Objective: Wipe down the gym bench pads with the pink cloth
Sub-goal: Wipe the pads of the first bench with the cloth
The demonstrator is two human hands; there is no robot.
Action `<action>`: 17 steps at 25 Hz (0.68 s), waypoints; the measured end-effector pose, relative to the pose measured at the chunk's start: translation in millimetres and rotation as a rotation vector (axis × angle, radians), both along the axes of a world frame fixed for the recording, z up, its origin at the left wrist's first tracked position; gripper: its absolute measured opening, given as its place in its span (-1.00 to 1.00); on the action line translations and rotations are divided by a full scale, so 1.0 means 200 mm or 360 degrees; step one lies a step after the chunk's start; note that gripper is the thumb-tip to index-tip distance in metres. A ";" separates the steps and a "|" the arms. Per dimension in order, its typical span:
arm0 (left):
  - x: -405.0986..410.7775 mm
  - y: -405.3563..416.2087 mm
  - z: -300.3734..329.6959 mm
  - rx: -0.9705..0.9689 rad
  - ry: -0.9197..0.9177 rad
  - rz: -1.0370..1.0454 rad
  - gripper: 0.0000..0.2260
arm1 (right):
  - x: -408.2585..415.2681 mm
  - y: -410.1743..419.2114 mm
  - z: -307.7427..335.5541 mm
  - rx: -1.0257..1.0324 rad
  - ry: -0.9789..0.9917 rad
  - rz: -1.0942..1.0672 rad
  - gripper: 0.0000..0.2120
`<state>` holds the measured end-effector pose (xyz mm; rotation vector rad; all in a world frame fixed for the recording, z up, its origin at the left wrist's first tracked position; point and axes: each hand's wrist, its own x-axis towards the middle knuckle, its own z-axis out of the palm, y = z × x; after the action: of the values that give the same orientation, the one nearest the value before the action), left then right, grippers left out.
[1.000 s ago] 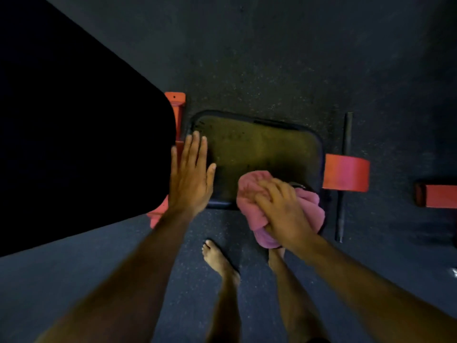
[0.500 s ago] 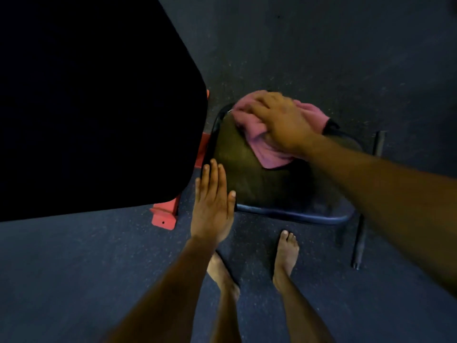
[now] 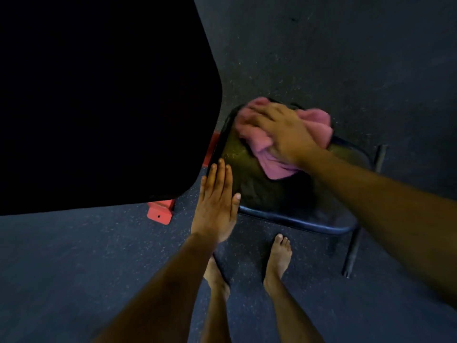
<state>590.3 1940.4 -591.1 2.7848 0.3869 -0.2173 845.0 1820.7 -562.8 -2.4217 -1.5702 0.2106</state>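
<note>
Right hand (image 3: 284,132) grasps pink cloth (image 3: 267,142) on seat pad (image 3: 259,189); flat left hand (image 3: 215,206) released beside black back pad (image 3: 99,100)

A dark speckled rubber floor (image 3: 346,58) is seen all around. Red frame parts (image 3: 160,214) are set on it, a black bar (image 3: 352,253) is laid nearby, and two bare feet (image 3: 278,256) are planted there.

Cloth (image 3: 267,142) on seat pad (image 3: 279,194), right of back pad (image 3: 99,95).

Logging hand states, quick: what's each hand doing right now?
Left hand: open, fingers straight, flat on the seat pad edge.
Right hand: presses the pink cloth; grip cannot be told.
</note>
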 end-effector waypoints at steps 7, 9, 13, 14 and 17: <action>0.00 0.01 0.02 -0.0113 -0.0006 0.0009 -0.39 | -0.23 0.05 0.02 -0.0105 0.0210 0.0168 -0.39; 0.00 0.04 0.19 -0.0455 -0.0038 0.0151 -0.39 | -0.15 0.25 0.09 -0.0047 0.0236 0.0142 -0.47; -0.18 0.09 0.66 -0.0211 -0.0660 0.0163 -0.60 | -0.23 0.09 0.20 0.0089 0.0340 -0.0043 -0.42; -0.24 0.12 0.76 0.0096 -0.0757 0.0096 -0.63 | -0.29 0.03 0.21 0.0101 0.0316 -0.0027 -0.38; -0.32 0.21 0.92 0.0900 -0.0706 0.0018 -0.58 | -0.45 0.05 0.16 -0.0181 0.0174 -0.0169 -0.37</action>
<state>526.9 1981.4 -408.1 3.2440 0.3953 0.5960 755.9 1830.1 -531.4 -2.5237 -1.4150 0.4159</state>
